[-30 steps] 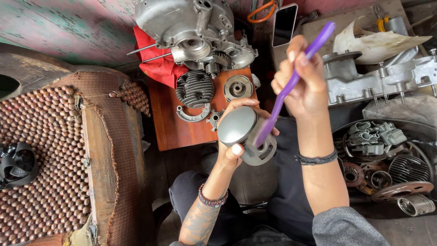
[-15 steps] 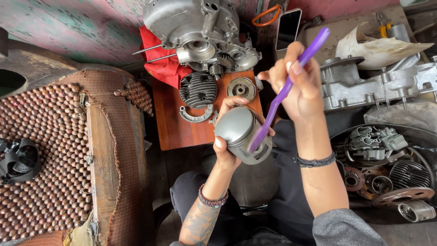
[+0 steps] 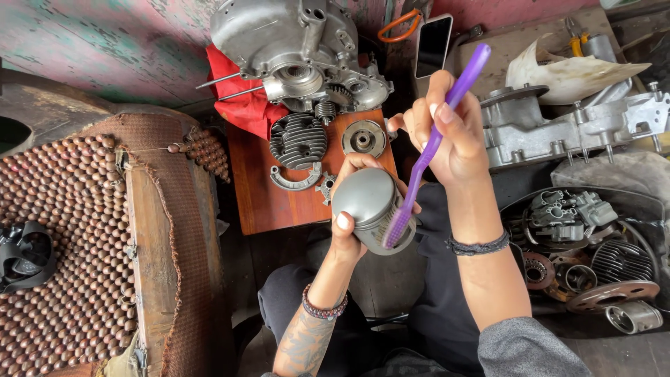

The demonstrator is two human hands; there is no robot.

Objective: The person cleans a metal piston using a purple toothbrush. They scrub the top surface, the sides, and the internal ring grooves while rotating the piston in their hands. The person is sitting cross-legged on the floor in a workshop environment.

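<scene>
Left hand [image 3: 349,234] fingers wrapped around grey piston [image 3: 368,207], held above the lap, near edge of the small red-brown desk [image 3: 262,202]. Right hand [image 3: 447,132] fingers pinching purple toothbrush [image 3: 433,143], bristles touching piston's side. Finned cylinder head [image 3: 298,139] and engine case [image 3: 293,49] sit on desk, farther off.

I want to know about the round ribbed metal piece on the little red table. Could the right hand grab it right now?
Probably not at once. The right hand is closed around the purple toothbrush, so its grip is full. The ribbed cylinder head lies uncovered on the table, though, with nothing in the way.
</scene>
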